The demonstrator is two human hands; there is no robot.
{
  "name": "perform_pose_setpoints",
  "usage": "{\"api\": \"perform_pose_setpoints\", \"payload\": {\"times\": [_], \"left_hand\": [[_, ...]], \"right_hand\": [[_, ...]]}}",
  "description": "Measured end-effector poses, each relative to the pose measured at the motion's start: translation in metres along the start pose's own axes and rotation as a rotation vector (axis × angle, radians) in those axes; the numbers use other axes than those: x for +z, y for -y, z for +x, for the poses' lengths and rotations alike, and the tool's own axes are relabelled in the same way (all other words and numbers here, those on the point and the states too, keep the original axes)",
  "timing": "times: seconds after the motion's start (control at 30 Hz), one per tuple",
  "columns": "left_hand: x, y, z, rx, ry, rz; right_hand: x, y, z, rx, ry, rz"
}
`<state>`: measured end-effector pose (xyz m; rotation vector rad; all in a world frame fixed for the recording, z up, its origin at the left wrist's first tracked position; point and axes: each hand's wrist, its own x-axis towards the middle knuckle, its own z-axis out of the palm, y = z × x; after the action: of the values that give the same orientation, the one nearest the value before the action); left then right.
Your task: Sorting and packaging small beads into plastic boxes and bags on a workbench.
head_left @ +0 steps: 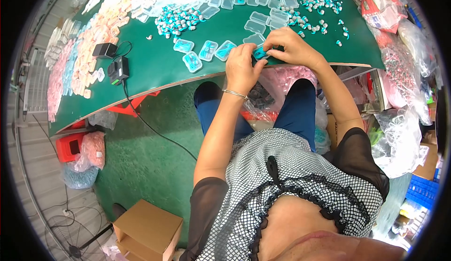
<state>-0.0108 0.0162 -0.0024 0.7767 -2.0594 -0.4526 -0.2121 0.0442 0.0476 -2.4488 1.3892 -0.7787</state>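
Near the front edge of the green table, a small clear plastic case point(260, 53) with teal pieces inside sits between my hands. My left hand point(242, 68) has its fingers bent together at the case's left side. My right hand point(292, 49) grips the case from the right, thumb and fingertips drawn close over it. An open clear case point(254, 39) lies just beyond. To the left of my hands are several clear cases with teal contents, one of them point(208, 50) beside another point(225, 50). My fingers partly hide the case I hold.
Piles of teal-and-white small parts point(177, 20) and empty clear cases point(225, 2) cover the far table. Peach pieces point(101, 40) lie at left, near a black corded device point(118, 70). Plastic bags point(401, 64) crowd the right side; a cardboard box point(148, 228) stands on the floor.
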Motion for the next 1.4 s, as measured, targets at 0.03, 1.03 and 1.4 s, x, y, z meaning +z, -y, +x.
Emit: {"api": "perform_pose_setpoints", "payload": {"times": [0.03,1.03,1.4], "left_hand": [[0.000,-0.001,0.000,-0.015,0.003,-0.007],[-0.002,-0.003,0.005,-0.014,-0.059,-0.009],[-0.009,-0.007,0.007,-0.130,0.146,-0.118]], "right_hand": [[0.000,-0.002,0.001,-0.015,-0.013,0.041],[-0.006,-0.019,0.009,-0.053,-0.030,0.142],[0.017,0.000,-0.013,0.079,-0.221,0.248]]}}
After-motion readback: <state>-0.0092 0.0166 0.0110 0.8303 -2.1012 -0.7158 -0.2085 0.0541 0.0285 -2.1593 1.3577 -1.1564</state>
